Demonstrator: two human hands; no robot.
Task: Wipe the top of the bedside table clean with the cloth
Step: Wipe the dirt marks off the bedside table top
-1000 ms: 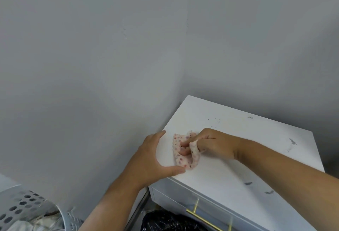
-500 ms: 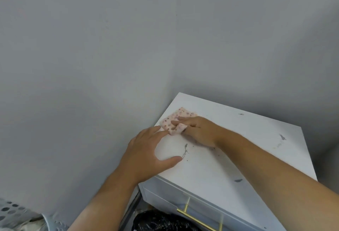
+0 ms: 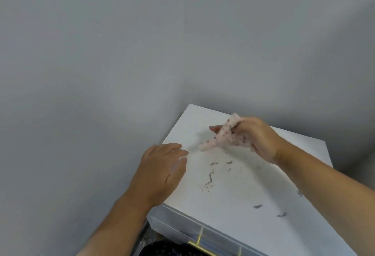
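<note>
The right hand (image 3: 261,140) is closed around the spotted cloth (image 3: 225,135), lifted off the white worktop (image 3: 233,201) mid-wipe, while the left hand (image 3: 162,170) rests flat and empty at its edge; next, the cloth should press down onto the dark crumbs (image 3: 210,178).

Pink spotted cloth (image 3: 225,135) above dirt-flecked bedside table (image 3: 233,194)

We see a plain grey wall (image 3: 101,72) that meets another grey wall in a corner. Down low we see a shiny gold handle (image 3: 199,245) and a dark, bumpy black bag (image 3: 162,249).
</note>
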